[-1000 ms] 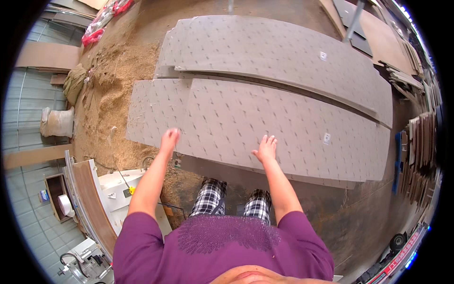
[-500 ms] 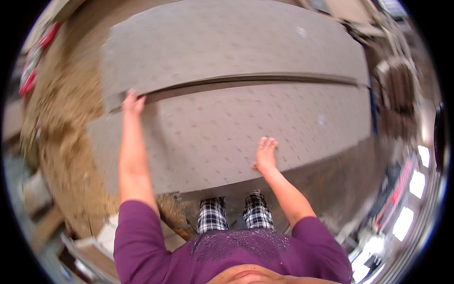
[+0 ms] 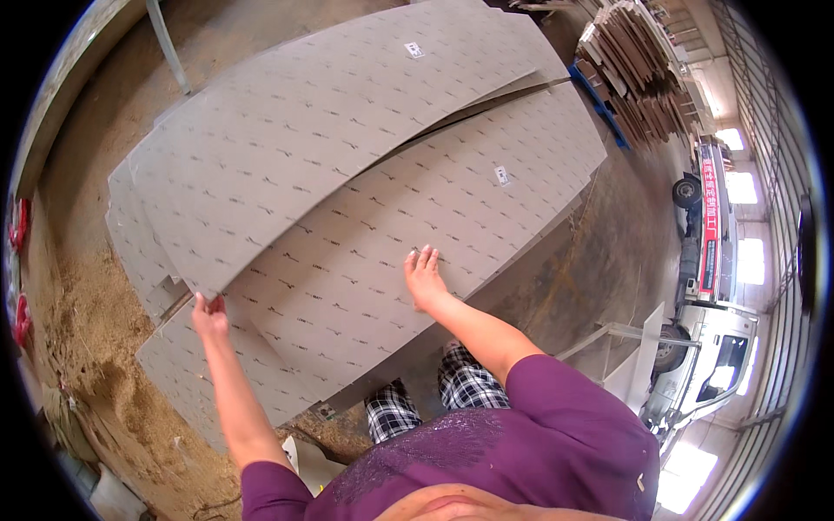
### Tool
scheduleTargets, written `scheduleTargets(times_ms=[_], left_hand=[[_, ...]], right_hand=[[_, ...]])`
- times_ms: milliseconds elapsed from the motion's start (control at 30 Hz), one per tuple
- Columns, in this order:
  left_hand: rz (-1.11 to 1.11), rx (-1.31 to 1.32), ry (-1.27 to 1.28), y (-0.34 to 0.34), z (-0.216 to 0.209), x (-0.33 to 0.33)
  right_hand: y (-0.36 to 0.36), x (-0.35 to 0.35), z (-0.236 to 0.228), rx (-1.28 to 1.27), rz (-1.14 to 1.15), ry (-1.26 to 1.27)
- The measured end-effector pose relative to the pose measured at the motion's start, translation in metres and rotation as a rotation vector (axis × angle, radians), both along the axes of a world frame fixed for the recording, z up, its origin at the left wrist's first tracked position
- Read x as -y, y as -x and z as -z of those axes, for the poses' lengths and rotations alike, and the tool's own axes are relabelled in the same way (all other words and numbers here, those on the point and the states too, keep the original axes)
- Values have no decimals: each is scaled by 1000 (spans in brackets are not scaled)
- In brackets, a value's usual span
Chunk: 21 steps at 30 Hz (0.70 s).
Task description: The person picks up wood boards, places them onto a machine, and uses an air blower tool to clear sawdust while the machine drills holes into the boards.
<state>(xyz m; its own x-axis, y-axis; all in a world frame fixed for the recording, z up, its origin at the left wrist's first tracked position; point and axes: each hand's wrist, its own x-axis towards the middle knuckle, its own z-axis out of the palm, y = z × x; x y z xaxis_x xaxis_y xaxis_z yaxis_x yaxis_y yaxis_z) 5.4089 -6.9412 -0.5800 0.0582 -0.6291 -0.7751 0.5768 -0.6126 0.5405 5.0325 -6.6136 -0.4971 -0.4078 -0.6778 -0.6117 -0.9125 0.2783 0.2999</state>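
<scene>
The left hand (image 3: 209, 313) pinches the top board (image 3: 321, 130) by its corner at lower left; the right hand (image 3: 425, 278) lies flat and released on the lower board (image 3: 434, 226). The board looks big, stiff and heavy, so edges give the best hold.

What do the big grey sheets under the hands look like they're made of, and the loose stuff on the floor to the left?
The upper grey sheet and the lower sheet look like thin fibreboard or hardboard: matte grey-brown, with rows of small dark marks, and thin at the edges. The left hand grips the upper sheet's corner; the right hand lies flat on the lower one. The floor stuff looks like sawdust: tan, loose, heaped.
</scene>
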Motion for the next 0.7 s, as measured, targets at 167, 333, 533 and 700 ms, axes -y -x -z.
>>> scheduleTargets(times_ms=[167,333,533,700], left_hand=[[143,14,15,22,-66,-132],[188,-66,-99,65,-119,-295],[206,-178,-137,106,-165,-466],[276,-30,-438,42,-130,-582]], right_hand=[[4,3,-19,171,127,153],[67,20,-38,1300,1810,1012],[123,-51,-30,1655,1590,1084],[112,-140,-86,1522,1550,756]])
